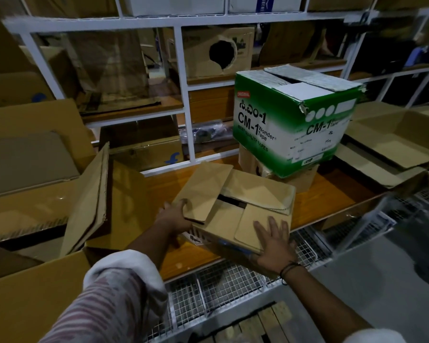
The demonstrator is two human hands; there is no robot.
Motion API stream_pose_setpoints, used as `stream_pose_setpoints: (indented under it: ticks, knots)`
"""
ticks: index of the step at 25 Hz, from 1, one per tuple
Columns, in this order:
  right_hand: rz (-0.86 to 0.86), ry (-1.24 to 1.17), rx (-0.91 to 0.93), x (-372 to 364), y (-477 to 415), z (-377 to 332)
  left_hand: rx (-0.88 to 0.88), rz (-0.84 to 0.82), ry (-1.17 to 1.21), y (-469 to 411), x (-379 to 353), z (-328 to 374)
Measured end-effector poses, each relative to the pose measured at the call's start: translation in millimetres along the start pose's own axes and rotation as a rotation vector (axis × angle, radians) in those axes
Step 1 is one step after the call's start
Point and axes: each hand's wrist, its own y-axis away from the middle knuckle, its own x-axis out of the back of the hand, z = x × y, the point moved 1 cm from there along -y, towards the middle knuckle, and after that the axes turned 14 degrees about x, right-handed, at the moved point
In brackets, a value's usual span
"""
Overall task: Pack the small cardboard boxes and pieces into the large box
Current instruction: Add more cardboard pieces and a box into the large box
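Now, from your left, the large box [35, 288] gapes open beside the worktop [332, 201], and your left hand [175, 216] is curled around a flap of the small cardboard box [235, 206] while your right hand [274, 240] lies open and flat on its near flap. You seem to be closing or gathering it; next, lift it leftward into the large box. Behind stands a green tape carton [295, 120] before dim white shelving [183, 95].

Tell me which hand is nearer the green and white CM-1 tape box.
Right. The right hand lies flat on the small brown box, just below the green and white CM-1 tape box; the left hand grips that brown box's far-left flap.
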Motion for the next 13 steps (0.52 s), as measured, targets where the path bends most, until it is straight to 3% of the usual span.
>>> stream_pose_setpoints:
  ticks: [4,13]
  knots:
    - [-0.017,0.027,0.007,6.4,-7.9,4.7,0.030,-0.024,0.130,5.7,-7.2,-10.7]
    - [-0.051,0.037,0.157,14.8,-23.2,6.5,0.178,0.069,0.118,33.7,-30.2,-30.7]
